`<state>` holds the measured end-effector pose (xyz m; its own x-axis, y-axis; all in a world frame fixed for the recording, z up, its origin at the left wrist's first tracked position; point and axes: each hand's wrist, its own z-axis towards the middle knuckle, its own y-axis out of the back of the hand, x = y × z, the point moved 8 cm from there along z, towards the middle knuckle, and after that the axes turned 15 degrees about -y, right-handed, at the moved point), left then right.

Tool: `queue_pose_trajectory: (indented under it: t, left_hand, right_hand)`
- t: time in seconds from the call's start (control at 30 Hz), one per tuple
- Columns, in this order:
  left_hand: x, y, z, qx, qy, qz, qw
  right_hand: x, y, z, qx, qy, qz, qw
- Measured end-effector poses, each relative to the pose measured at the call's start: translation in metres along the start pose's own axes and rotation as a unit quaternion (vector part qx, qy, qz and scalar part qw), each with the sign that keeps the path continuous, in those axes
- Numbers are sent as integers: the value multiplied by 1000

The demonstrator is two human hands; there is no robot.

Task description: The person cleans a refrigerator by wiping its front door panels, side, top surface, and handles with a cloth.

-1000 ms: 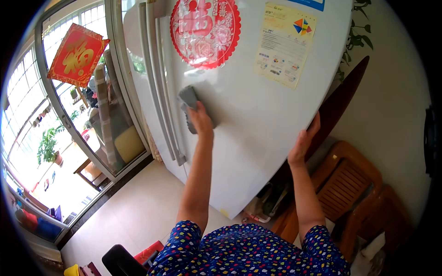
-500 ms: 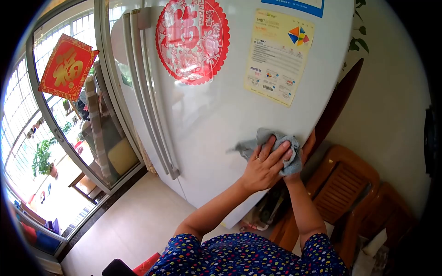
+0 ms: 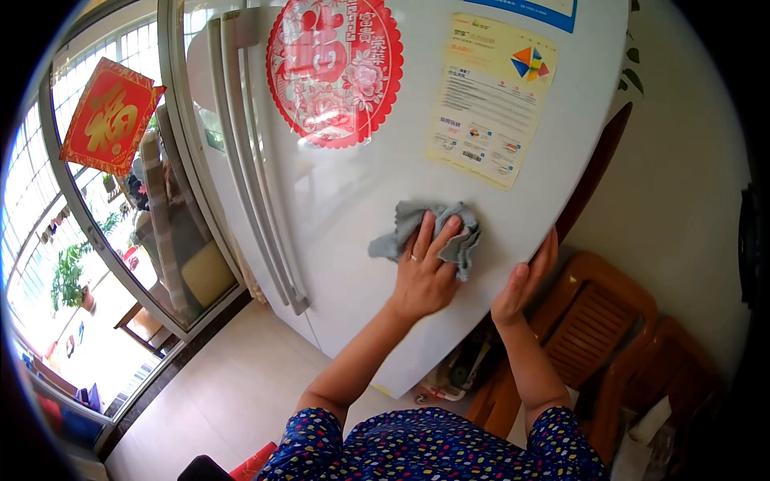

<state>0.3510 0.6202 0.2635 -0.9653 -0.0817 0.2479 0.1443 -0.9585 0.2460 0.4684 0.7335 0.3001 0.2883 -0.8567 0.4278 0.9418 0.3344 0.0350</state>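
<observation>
On the front of the refrigerator (image 3: pixel 345 301), handles (image 3: pixel 252 160) run down the left, a sticker (image 3: pixel 335 76) sits higher toward the left, a notice (image 3: pixel 491 100) upper right, the cloth (image 3: pixel 409 218) lower. A sliding door (image 3: pixel 97 239) stands left of the refrigerator; a chair (image 3: pixel 597 333), right.

Hands: two – left hand (image 3: pixel 423 282) centre, right hand (image 3: pixel 523 282) right of centre.
Cloth (image 3: pixel 411 220): one, centre.
Refrigerator (image 3: pixel 341 240): one.
Round red sticker (image 3: pixel 333 72): one, top.
Yellow sheet (image 3: pixel 491 100): one, upper right.
Red diamond decoration (image 3: pixel 112 116): one, upper left.
</observation>
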Motion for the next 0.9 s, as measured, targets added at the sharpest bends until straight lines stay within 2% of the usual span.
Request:
queue_pose_trajectory:
  t: [0.03,0.07,0.1,0.17,0.2,0.23,0.3,0.33,0.43,0.47,0.53,0.63,0.7,0.77,0.83,0.9]
  left_hand:
    - [3,4,8,-12,-51,17,998]
    - [18,8,12,-12,1,-2,1000]
    - [38,12,12,-9,92,-33,995]
    - [66,18,-6,-112,187,22,976]
    - [60,20,1,-103,236,38,965]
    - [50,13,-1,-120,246,30,961]
    - [6,-3,5,-25,113,27,993]
    - [-5,-4,7,-25,65,-10,998]
    - [24,6,10,-11,57,2,998]
    - [38,14,11,-51,78,7,996]
    - [84,24,-2,-104,190,37,976]
    - [163,22,-64,-138,336,116,925]
    - [195,31,-93,-226,416,26,880]
    - [191,29,-90,-239,406,11,882]
    - [164,21,-65,-174,331,21,927]
    - [102,19,-28,-144,200,38,968]
  right_hand:
    - [-2,0,-1,3,2,2,1000]
    - [-1,2,-5,-23,27,-26,999]
    - [1,5,-8,-48,52,-55,996]
    - [6,7,-12,-57,71,-83,992]
    - [6,7,-18,-71,129,-99,984]
    - [8,8,-25,-85,186,-114,972]
    - [5,9,-26,-79,184,-108,974]
    - [5,9,-23,-70,168,-102,978]
    - [5,9,-20,-59,149,-98,982]
    - [4,10,-19,-59,148,-97,982]
    - [5,9,-18,-62,148,-94,983]
    - [7,9,-18,-53,162,-74,983]
    - [9,10,-17,-54,159,-83,982]
    - [9,10,-18,-53,155,-90,982]
    - [7,8,-17,-56,147,-76,985]
    - [7,7,-16,-58,142,-70,986]
